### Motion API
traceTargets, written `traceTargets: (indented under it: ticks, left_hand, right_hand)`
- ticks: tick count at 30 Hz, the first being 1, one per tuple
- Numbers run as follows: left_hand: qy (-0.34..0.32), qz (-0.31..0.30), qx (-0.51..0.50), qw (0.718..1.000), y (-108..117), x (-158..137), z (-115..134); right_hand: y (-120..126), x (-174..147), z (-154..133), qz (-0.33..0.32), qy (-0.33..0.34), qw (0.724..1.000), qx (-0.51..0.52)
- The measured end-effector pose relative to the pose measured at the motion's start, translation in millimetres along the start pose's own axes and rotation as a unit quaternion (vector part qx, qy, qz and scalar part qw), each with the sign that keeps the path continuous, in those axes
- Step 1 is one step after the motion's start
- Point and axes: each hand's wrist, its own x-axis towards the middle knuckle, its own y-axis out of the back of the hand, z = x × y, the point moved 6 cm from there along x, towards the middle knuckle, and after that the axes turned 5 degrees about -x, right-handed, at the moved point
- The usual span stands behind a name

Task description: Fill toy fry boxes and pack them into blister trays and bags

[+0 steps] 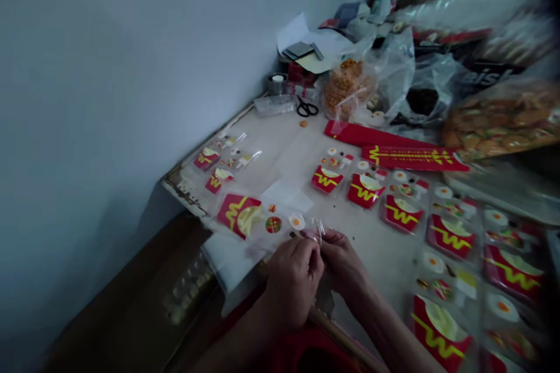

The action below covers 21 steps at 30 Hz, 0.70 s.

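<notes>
Both of my hands meet at the near edge of the table, at one end of a clear plastic packet (241, 215). Inside the packet lie a red fries-box piece with a yellow zigzag, a tiny fried egg (296, 221) and a small round dish (273, 225). My left hand (294, 271) is closed on the packet's end, fingers curled in. My right hand (343, 256) pinches the same clear end from the right, thumb and fingers together. The exact edge between the fingertips is partly hidden. A white paper (286, 195) lies just beyond the packet.
Several similar filled packets (402, 213) lie in rows at right, and two smaller-looking ones (219, 179) at left. Red printed strips (411, 157), black scissors (307, 107), a clear box (275, 105) and bags of small pieces (503, 119) stand farther back. A wall (109, 70) borders the left.
</notes>
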Motion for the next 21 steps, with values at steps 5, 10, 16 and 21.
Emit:
traceTargets:
  ticks: [5,10,16,21]
  left_hand:
    - [-0.047,-0.019,-0.024,0.998,37,32,-31]
    - [-0.084,-0.108,0.144,0.980,102,85,-112]
    - [0.063,-0.125,0.212,0.967,130,171,-248]
    - [0.211,-0.148,0.257,0.931,126,211,-315]
  right_hand:
    - [-22,38,-21,-0.050,0.009,0.998,-0.032]
    - [-87,106,-72,-0.174,0.023,0.973,-0.151]
    - [-183,209,-145,-0.092,0.144,0.943,-0.287]
    - [-127,183,-179,0.006,0.346,0.861,-0.373]
